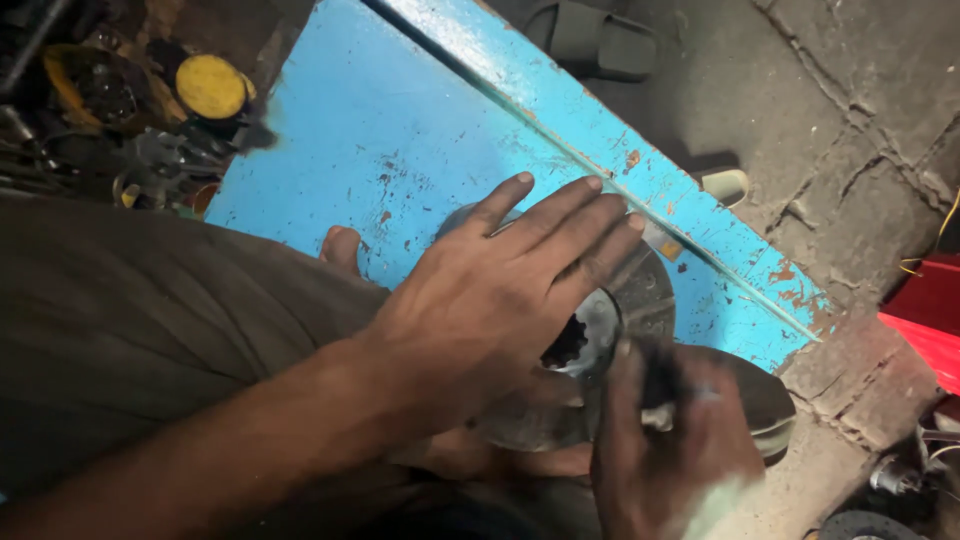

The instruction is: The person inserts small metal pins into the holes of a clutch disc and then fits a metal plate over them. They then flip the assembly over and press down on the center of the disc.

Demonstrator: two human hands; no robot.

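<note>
Cracked grey concrete floor (860,120) fills the right side of the view, and a scuffed blue metal panel (400,140) with chipped paint and rust spots lies across it at a slant. On the lower end of that panel rests a round grey metal disc (640,295) with a dark splined hole (567,345) in its hub.

Left hand (500,300) lies flat over the disc, fingers spread and stretched out toward the panel's raised edge, palm pressing down on the metal; it grasps nothing, only covers and steadies the disc. Right hand (670,450), blackened with grime, is clenched around a small dark tool (660,385) whose tip meets the disc just beside the hub hole. What kind of tool it is cannot be told, since the view there is blurred.

Brown cloth (130,320) over the person's leg fills the lower left, and a bare foot (342,248) rests on the blue panel just beside the left wrist. A yellow round cap (210,86) sits among dark clutter at upper left. A sandal (595,40) lies on the floor at the top, a small pale cup (727,186) beside the panel's far edge, and a red object (925,315) at the right border.
</note>
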